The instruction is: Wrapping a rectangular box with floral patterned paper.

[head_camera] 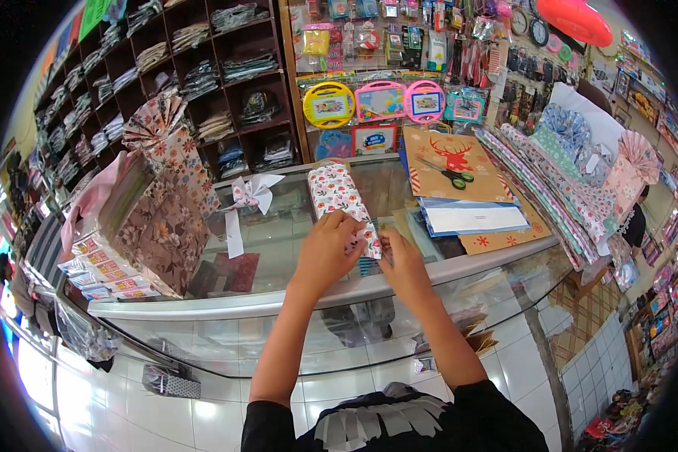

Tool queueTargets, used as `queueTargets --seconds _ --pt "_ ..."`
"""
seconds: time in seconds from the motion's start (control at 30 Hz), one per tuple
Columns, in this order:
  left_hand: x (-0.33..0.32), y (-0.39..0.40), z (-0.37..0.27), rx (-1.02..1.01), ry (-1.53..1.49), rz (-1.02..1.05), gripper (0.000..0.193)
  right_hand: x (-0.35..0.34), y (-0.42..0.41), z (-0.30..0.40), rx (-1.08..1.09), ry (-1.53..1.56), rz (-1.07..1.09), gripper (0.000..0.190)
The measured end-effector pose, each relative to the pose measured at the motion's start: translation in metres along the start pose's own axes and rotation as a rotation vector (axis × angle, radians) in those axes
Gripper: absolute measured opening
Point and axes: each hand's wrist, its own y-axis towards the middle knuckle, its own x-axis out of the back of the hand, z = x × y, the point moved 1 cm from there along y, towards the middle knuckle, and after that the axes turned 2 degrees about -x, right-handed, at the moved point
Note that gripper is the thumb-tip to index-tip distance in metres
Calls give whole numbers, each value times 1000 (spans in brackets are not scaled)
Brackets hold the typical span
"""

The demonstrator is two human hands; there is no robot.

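Note:
A long box wrapped in white floral paper point(334, 189) lies on the glass counter point(285, 226), its near end towards me. My left hand point(329, 246) rests over this near end, fingers bent onto the top and holding it. At the right near corner, the fingertips of my right hand point(400, 257) pinch the edge of the paper flap. To the left lies a floral paper bow point(254, 194) with a white paper strip point(234, 233) below it.
Scissors point(452, 174) lie on a brown reindeer-print paper bag point(457, 152), above more bags. Rolled patterned papers point(542, 192) line the right side. On the left stands a floral-wrapped stack point(164, 226). The counter's metal edge point(203, 308) runs before me; shelves point(226, 85) rise behind.

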Motion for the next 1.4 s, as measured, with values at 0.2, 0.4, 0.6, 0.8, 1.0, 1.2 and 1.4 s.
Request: queueTargets --seconds 0.2,0.4,0.6,0.8,1.0,1.2,1.4 --pt "-1 2 8 -167 -34 -46 29 -3 -4 6 169 -219 -162 38" --pt "-2 2 8 -195 -59 -43 36 -6 -4 3 114 -198 -133 36" --pt "-10 4 6 -122 57 -37 31 3 -1 4 -14 -206 -11 41" --pt "-12 3 2 -103 204 -33 32 11 4 11 -68 181 39 33" --pt "-11 7 0 -60 239 24 28 8 7 8 -56 117 -22 26" --pt "-9 20 2 -226 292 60 18 -3 7 4 -68 79 -80 20" --pt "-7 36 26 -365 -44 352 18 0 8 18 107 -275 -164 14"
